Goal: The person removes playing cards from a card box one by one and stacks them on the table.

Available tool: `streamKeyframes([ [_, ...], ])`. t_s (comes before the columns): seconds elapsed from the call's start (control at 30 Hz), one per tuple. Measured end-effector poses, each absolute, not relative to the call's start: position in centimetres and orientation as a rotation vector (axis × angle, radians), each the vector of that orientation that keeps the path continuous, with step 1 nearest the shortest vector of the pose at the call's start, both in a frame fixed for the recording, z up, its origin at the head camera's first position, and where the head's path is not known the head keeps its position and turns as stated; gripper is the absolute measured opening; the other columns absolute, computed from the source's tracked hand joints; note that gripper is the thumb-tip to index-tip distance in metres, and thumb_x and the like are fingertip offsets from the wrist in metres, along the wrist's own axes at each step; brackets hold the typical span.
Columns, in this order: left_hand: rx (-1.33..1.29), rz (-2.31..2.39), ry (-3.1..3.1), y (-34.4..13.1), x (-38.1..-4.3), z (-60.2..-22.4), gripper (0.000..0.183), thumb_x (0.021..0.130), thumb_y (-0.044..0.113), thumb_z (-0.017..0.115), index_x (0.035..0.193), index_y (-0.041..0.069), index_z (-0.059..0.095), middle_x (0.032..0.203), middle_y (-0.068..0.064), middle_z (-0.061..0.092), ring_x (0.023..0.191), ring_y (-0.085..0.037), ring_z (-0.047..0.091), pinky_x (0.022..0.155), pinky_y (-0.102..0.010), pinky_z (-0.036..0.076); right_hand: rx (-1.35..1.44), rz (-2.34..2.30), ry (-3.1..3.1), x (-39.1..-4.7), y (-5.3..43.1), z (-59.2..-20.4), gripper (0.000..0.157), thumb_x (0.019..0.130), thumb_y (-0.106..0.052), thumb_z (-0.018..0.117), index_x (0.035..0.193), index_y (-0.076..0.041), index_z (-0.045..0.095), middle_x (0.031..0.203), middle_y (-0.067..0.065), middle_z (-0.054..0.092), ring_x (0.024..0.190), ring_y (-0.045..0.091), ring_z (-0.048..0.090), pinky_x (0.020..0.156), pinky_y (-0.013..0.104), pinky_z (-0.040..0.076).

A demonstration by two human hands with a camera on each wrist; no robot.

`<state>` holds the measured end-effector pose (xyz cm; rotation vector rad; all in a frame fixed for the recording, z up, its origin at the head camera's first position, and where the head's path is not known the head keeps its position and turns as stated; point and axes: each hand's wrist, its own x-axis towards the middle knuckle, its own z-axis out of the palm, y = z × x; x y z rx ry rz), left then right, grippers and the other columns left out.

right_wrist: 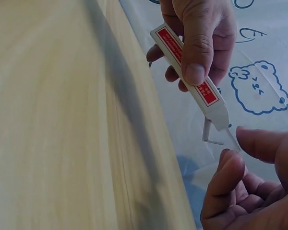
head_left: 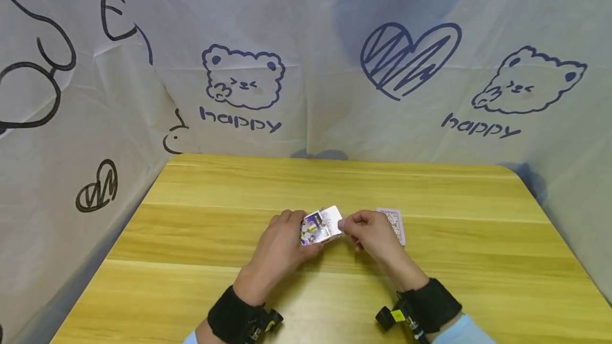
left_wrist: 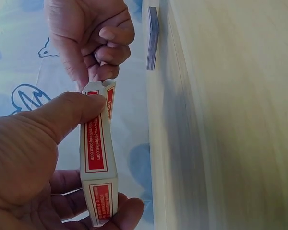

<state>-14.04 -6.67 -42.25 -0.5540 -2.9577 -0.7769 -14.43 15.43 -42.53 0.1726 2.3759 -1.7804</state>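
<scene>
My left hand (head_left: 282, 240) holds a playing card box (head_left: 313, 229) by its narrow sides, tilted above the table. In the left wrist view the thumb lies along the edge of the box (left_wrist: 97, 143), which is white with red printed panels. At its open end a bent flap (right_wrist: 207, 130) sticks out. The right hand (head_left: 375, 232) pinches a thin white piece (right_wrist: 234, 139) at that end between thumb and index finger, the other fingers curled. Whether this piece is a flap or a card I cannot tell. A stack of playing cards (head_left: 396, 225) lies just beyond the right hand.
The wooden table (head_left: 201, 275) reaches back to a white cloth wall (head_left: 325, 105) with bear and heart drawings. Another cloth wall (head_left: 129, 137) stands along the left side. Black straps with small cameras (head_left: 430, 304) sit on both wrists.
</scene>
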Motion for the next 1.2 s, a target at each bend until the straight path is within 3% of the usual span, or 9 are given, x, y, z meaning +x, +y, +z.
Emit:
streamKeyframes([
  [0.27, -0.569, -0.744, -2.949, -6.7, -14.0, -42.3, 0.071, 0.081, 0.039, 0.092, 0.132, -0.002, 0.064, 0.113, -0.013, 0.068, 0.093, -0.023, 0.060, 0.077, -0.036, 0.053, 0.197, -1.784, 2.418, -14.3, 15.3, -43.0, 0.016, 0.097, -0.015, 0.075, 0.094, 0.001, 0.076, 0.075, 0.010, 0.066, 0.061, 0.016, 0.054, 0.054, 0.029, 0.048],
  [0.67, -0.552, -0.688, -2.950, -6.7, -13.9, -42.2, 0.068, 0.079, 0.041, 0.094, 0.126, -0.001, 0.066, 0.103, -0.008, 0.068, 0.086, -0.020, 0.059, 0.072, -0.033, 0.052, 0.321, -1.944, 2.358, -15.0, 17.2, -42.0, 0.022, 0.102, -0.012, 0.070, 0.111, 0.008, 0.073, 0.083, 0.013, 0.070, 0.069, 0.015, 0.062, 0.057, 0.026, 0.054],
  [0.9, -0.556, -0.702, -2.954, -6.7, -14.0, -42.1, 0.068, 0.077, 0.037, 0.095, 0.124, -0.002, 0.067, 0.103, -0.010, 0.068, 0.086, -0.022, 0.059, 0.072, -0.036, 0.052, 0.354, -1.912, 2.389, -16.0, 22.2, -40.6, 0.031, 0.105, -0.014, 0.065, 0.123, 0.010, 0.068, 0.081, 0.000, 0.065, 0.071, 0.008, 0.058, 0.061, 0.024, 0.054],
  [1.2, -0.589, -0.716, -2.983, -7.2, -14.1, -42.0, 0.073, 0.079, 0.038, 0.093, 0.132, -0.004, 0.064, 0.112, -0.015, 0.068, 0.093, -0.026, 0.061, 0.079, -0.039, 0.054, 0.135, -1.415, 2.478, -18.5, 30.3, -40.2, 0.030, 0.104, -0.017, 0.065, 0.119, 0.010, 0.070, 0.080, 0.002, 0.053, 0.074, 0.017, 0.051, 0.065, 0.030, 0.047],
])
